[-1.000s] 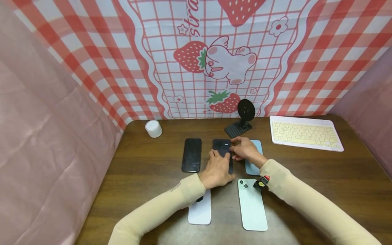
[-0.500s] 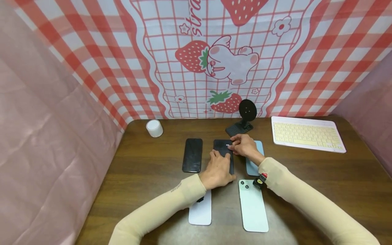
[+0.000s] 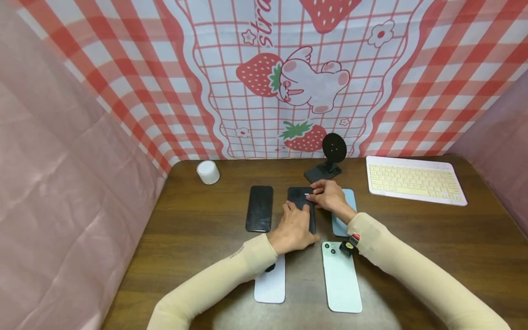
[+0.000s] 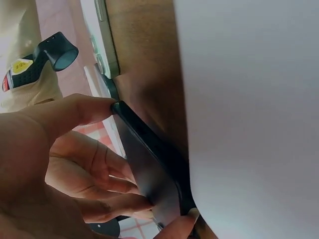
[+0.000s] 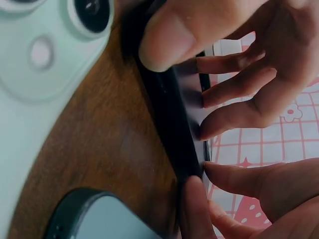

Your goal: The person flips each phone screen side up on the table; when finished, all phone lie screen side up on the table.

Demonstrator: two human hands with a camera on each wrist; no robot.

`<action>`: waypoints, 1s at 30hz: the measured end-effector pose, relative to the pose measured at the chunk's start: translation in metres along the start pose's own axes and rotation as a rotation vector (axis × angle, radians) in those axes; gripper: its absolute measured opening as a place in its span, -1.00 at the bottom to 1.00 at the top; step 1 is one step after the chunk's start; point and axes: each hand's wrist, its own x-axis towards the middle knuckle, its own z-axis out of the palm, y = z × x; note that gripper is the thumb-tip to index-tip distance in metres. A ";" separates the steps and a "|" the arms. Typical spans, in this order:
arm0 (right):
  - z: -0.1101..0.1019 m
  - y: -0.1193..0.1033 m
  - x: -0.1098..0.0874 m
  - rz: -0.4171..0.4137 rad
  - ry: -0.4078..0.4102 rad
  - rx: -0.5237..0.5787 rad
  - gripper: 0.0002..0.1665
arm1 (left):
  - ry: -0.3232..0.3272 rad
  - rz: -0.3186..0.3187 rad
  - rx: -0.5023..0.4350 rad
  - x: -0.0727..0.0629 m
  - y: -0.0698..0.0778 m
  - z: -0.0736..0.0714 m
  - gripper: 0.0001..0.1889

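Dark phone [image 3: 295, 195] sits between black phone [image 3: 259, 208] and light-blue phone [image 3: 340, 227] on table [image 3: 198, 220], left hand [image 3: 292, 228] gripping its near-end edges, right hand [image 3: 330, 197] pinching its upper right edge, so uneven pulls could twist it loose or skid it sideways.

Left hand [image 3: 292, 230]: lies over the dark phone [image 3: 296, 194].
Right hand [image 3: 328, 197]: at that phone's far right corner, apparently pinching it.
White cylinder [image 3: 208, 173]: near the worktop [image 3: 194, 220]'s far left corner.
Black stand [image 3: 334, 153]: near the far edge.
Keyboard [image 3: 415, 180]: near the far right corner.
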 end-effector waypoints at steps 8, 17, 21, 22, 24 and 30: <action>-0.006 0.001 -0.004 -0.022 -0.063 0.082 -0.51 | -0.045 0.005 -0.116 -0.002 -0.006 -0.005 -0.01; -0.013 0.002 -0.008 -0.063 -0.106 0.227 -0.58 | -0.066 0.019 -0.270 -0.006 -0.017 -0.013 -0.09; -0.013 0.004 -0.011 -0.057 -0.166 0.292 -0.54 | -0.059 0.030 -0.329 -0.007 -0.024 -0.015 -0.05; -0.013 0.004 -0.013 -0.060 -0.191 0.302 -0.53 | -0.060 0.036 -0.349 -0.007 -0.026 -0.016 -0.03; -0.012 0.005 -0.015 -0.067 -0.242 0.311 -0.50 | -0.066 0.054 -0.397 -0.008 -0.029 -0.016 0.00; -0.007 0.004 -0.020 -0.072 -0.340 0.316 -0.46 | -0.087 0.099 -0.531 -0.008 -0.039 -0.019 0.04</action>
